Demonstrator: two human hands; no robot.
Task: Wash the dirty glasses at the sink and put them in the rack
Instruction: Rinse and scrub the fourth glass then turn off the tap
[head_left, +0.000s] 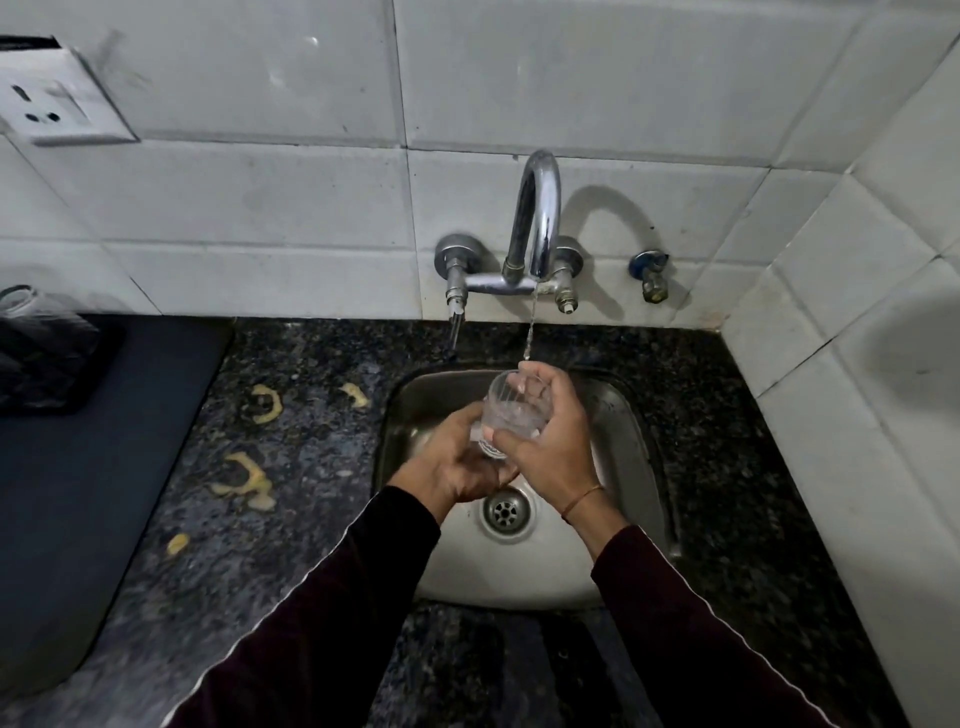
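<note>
A clear ribbed glass (514, 405) is held tilted over the steel sink (639, 467), its mouth toward the tap. A thin stream of water falls from the chrome tap (537, 218) onto its rim. My right hand (550, 441) wraps the glass from the right, fingers over its far rim. My left hand (457, 462) cups the base from the lower left. The glass bottom is partly hidden by my fingers.
The sink drain (505, 512) lies below my hands. Yellow peel scraps (244, 478) litter the dark granite counter (311, 415) on the left. A dark mat (78, 467) with another glass (21, 306) on a black tray sits far left. A wall socket (52, 104) is upper left.
</note>
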